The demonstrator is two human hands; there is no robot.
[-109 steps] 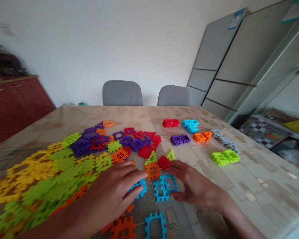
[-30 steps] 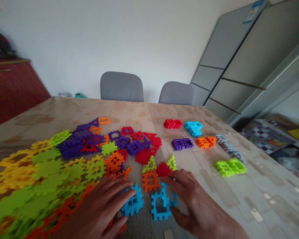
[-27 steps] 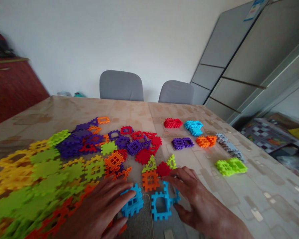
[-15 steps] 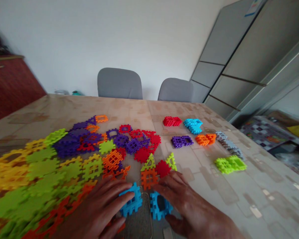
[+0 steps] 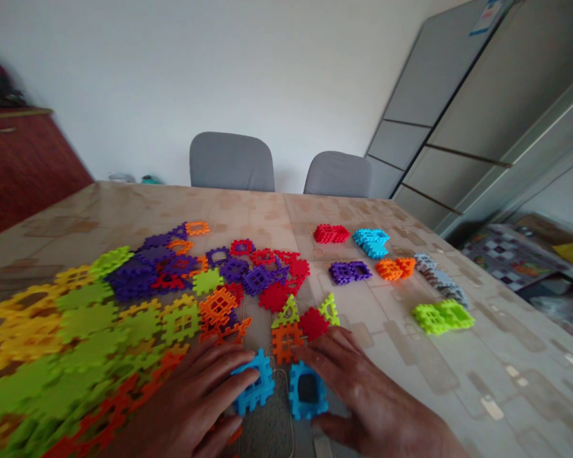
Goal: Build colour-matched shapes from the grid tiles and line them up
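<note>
At the table's near edge, my left hand (image 5: 195,394) is on a blue window-pattern tile (image 5: 260,385). Its fingers lie across the tile's left side and the thumb is at the lower corner. My right hand (image 5: 358,388) holds a blue square-frame tile (image 5: 293,391) by its right side, fingers at the top and thumb near the bottom corner. A narrow gap separates the two blue tiles. Just beyond them lie an orange window tile (image 5: 284,340), a red tile (image 5: 314,323) and two lime triangles, one (image 5: 286,312) above the orange tile.
A large spread of lime tiles (image 5: 90,321), yellow tiles (image 5: 33,334) and purple tiles (image 5: 134,277) covers the left. Sorted stacks stand right: red (image 5: 331,233), blue (image 5: 371,242), purple (image 5: 348,272), orange (image 5: 395,268), grey (image 5: 439,278), lime (image 5: 443,316). Two grey chairs (image 5: 232,162) stand behind the table.
The blue square-frame tile has turned slightly and faces me more squarely, with my right thumb shifted a little left. My left hand and its tile look almost unchanged; the view has shifted slightly.
</note>
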